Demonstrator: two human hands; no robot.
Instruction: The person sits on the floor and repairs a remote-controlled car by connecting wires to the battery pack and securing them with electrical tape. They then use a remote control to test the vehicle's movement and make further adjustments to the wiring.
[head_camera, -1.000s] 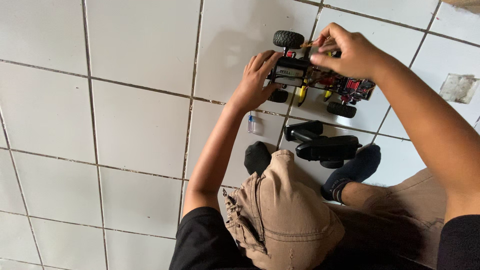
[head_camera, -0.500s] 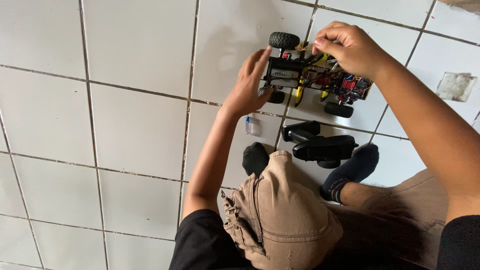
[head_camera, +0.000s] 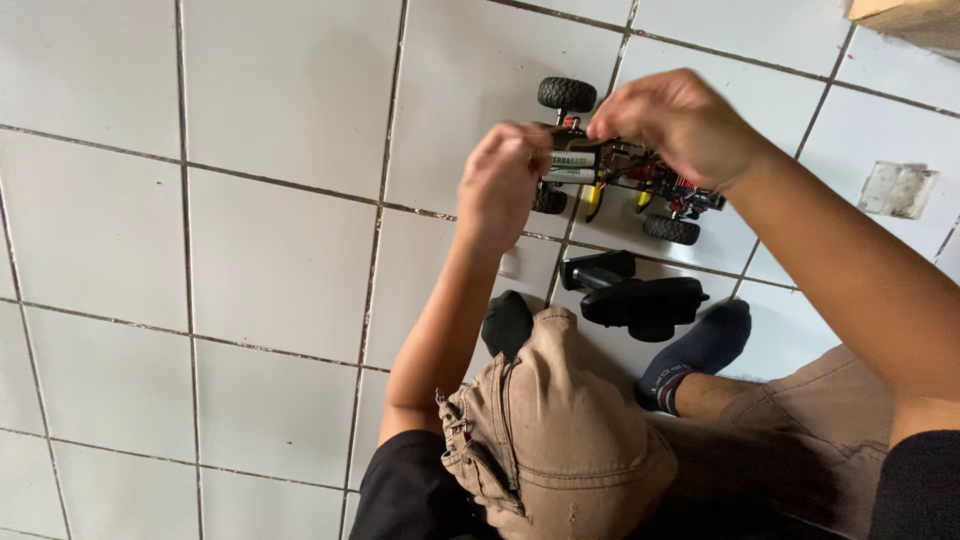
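A small toy car chassis with black knobbly wheels, red and yellow parts and no body shell stands on the white tiled floor. Across its near end lies a white and green cylindrical battery pack. My left hand is closed on the left end of that pack. The fingers of my right hand pinch the top of the chassis just right of the pack, and they hide the middle of the car.
A black pistol-grip remote control lies between the car and my dark-socked feet. My knee in tan trousers fills the lower middle. A wooden edge shows top right, with a scuffed patch on a tile below it.
My left hand has gone from lying flat against the car's side to closing on the battery pack. My right hand has stayed on top of the chassis.
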